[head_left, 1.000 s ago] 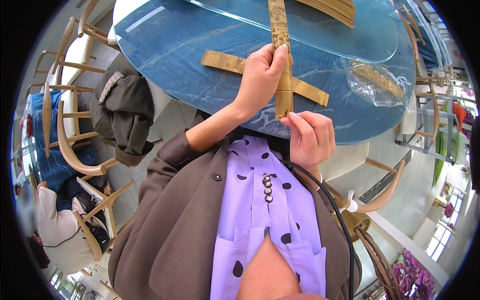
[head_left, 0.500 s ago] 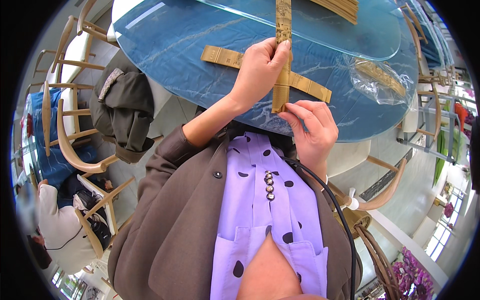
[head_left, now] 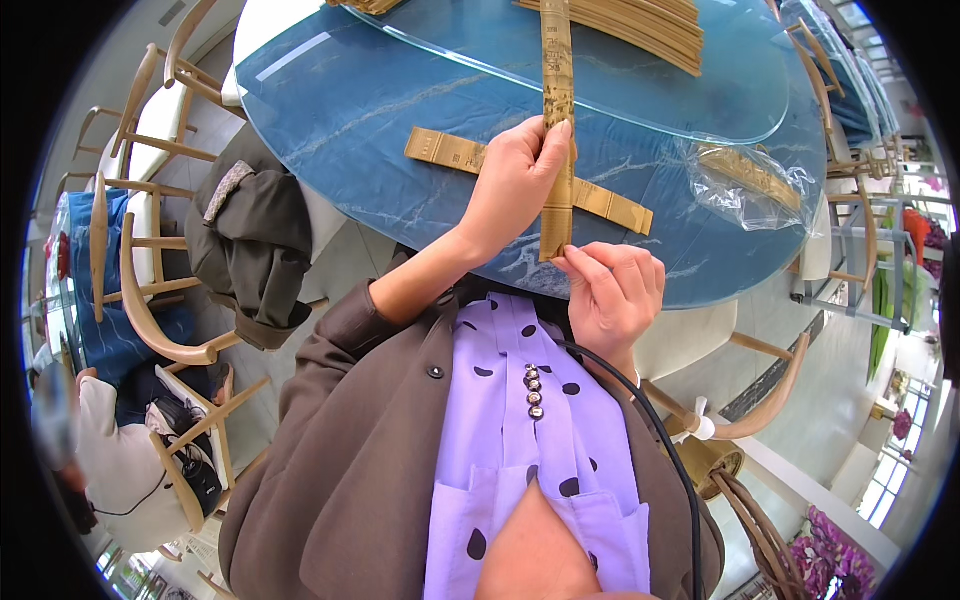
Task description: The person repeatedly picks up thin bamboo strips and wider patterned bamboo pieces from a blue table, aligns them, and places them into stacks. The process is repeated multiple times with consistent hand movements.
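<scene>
My left hand (head_left: 512, 190) is closed around a long, narrow gold paper sleeve (head_left: 557, 75) with dark print, its thumb lying along the front. The sleeve stands lengthwise before me, its near end just over the table's edge. At that near end, the thumb and forefinger of my right hand (head_left: 615, 292) pinch a corner. Beneath, a second flat gold sleeve (head_left: 443, 149) lies crosswise on the blue table (head_left: 350, 130), its middle hidden by my left hand and the held sleeve.
A stack of gold sleeves (head_left: 640, 35) rests on the raised glass turntable (head_left: 690, 105). To the right lies a clear plastic bag (head_left: 745, 190) with gold sleeves inside. A dark coat (head_left: 255, 240) hangs over a chair at left. A black cable (head_left: 655, 400) runs across my front.
Both hands and the held sleeve sit slightly lower in the picture, as does the table, and more of the stack shows. The grip of each hand looks the same.
</scene>
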The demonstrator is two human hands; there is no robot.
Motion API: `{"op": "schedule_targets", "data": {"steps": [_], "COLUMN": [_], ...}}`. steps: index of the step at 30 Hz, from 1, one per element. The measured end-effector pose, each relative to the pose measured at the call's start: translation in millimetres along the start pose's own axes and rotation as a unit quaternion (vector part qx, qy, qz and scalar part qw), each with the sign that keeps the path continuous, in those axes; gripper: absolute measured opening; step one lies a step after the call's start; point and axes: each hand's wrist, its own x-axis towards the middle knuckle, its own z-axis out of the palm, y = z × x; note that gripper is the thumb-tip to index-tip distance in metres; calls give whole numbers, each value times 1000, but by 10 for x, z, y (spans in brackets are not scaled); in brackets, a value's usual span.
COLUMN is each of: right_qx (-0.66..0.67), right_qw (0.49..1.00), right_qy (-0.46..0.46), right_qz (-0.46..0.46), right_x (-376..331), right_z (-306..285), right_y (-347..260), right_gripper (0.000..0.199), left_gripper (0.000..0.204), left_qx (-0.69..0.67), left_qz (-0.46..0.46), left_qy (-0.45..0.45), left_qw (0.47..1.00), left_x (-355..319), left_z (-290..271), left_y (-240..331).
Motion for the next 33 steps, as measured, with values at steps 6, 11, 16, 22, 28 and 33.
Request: {"op": "schedule_targets", "data": {"steps": [6,11,16,22,28,33], "right_qx": [97,87,104,144,164,149], "right_qw": [994,996,994,986,984,987], "right_qy": [-42,-33,-21,-66,-54,-46], "right_qz": [9,-9,11,44,42,27], "right_x": [130,162,136,149,92,134], "right_z": [-27,1,60,73,152,174], "right_y": [85,85,18,-60,-50,-61], "right_gripper": [37,34,31,40,46,43], "left_gripper": [34,33,33,33,35,35], "left_qx": [-25,-16,-22,-61,-60,-58], "left_qz": [3,5,17,-37,-42,-38], "left_qy": [-8,1,2,-1,2,20], "left_qw": [1000,1000,1000,997,997,997], "left_x": [30,43,47,-20,23,-7], "left_z": [4,-30,-33,-115,-105,-115], "left_y": [-31,64,1,58,18,20]}}
